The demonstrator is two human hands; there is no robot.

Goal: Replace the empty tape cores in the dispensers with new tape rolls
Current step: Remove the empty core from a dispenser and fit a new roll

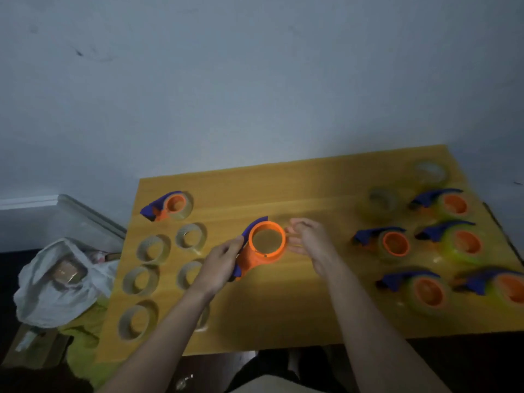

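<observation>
My left hand (219, 263) grips the handle of an orange and blue tape dispenser (259, 251) held over the middle of the yellow table (283, 316). Its orange ring is bare, with no core or roll on it. My right hand (310, 242) is just right of that ring with its fingers curled toward it; a faint pale edge shows at the fingertips, too blurred to name. Several empty beige cores (153, 249) lie on the table's left. Two clear tape rolls (380, 201) sit at the back right.
Another dispenser (170, 205) lies at the back left. Several dispensers carrying yellowish tape rolls (394, 245) fill the right side. Off the table's left edge lie a white plastic bag (59, 282) and green cloth. A pale wall rises behind the table.
</observation>
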